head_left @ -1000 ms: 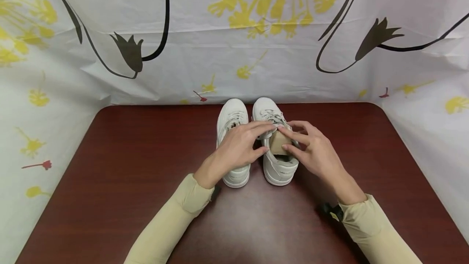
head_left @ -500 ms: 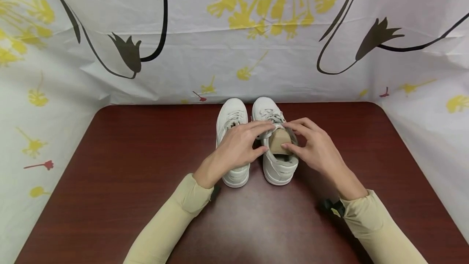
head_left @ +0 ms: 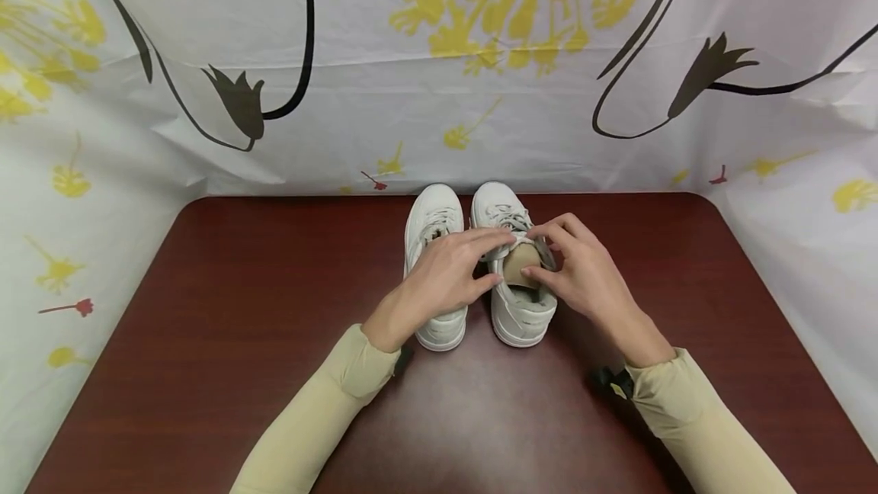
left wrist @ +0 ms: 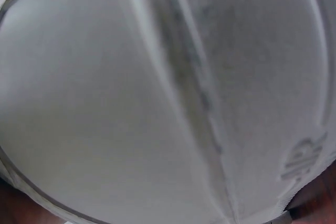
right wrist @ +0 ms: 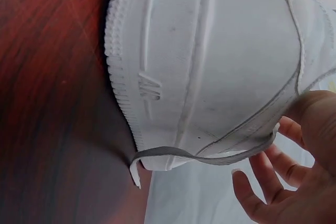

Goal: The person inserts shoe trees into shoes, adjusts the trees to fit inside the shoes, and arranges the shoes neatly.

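Note:
Two white lace-up sneakers stand side by side at the table's far edge, toes away from me. My left hand [head_left: 439, 273] reaches over the left sneaker [head_left: 434, 208]. Its fingers stretch to the laces of the right sneaker [head_left: 524, 322], thumb apart from them. A tan tongue-like piece [head_left: 521, 265] shows in that sneaker's opening. On it rests the thumb of my right hand [head_left: 586, 269], whose bent fingers are at the top laces. Whether they pinch anything is unclear. A loose lace [right wrist: 210, 158] hangs down the sneaker's side. The left wrist view shows only white sneaker surface [left wrist: 94, 93].
The dark red wooden table [head_left: 288, 288] extends to both sides and in front of the sneakers. A white sheet [head_left: 343, 143] with yellow and dark plant prints hangs behind and at both sides. A dark device [head_left: 610, 382] sits at the right wrist.
My right index finger has drawn back from the tan piece to the laces, and the thumb has slid slightly left. The tan piece looks a little narrower and rounder. My left hand stays put.

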The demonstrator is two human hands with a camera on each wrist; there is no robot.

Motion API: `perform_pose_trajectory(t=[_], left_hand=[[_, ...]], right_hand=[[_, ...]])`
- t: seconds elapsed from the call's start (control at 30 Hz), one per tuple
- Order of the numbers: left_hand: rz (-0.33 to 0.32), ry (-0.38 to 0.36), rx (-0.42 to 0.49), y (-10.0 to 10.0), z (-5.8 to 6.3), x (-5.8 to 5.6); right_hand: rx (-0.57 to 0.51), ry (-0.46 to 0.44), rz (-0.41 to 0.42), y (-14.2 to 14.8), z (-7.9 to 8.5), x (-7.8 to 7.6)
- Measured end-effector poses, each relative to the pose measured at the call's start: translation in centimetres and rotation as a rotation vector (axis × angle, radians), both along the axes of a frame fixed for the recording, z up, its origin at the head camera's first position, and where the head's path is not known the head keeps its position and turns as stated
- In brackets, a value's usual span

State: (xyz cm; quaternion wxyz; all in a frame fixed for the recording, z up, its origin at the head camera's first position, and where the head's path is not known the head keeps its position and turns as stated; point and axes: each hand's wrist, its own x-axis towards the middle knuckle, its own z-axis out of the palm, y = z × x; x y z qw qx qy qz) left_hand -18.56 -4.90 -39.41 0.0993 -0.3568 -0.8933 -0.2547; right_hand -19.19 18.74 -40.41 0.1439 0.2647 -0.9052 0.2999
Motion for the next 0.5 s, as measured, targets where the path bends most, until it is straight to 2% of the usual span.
perform_pose_trajectory(t=[0.5], left_hand=[[0.02, -0.005, -0.026, 0.08, 0.19, 0.16]], right_hand=[[0.022, 0.042, -0.026, -0.43, -0.13, -0.1]])
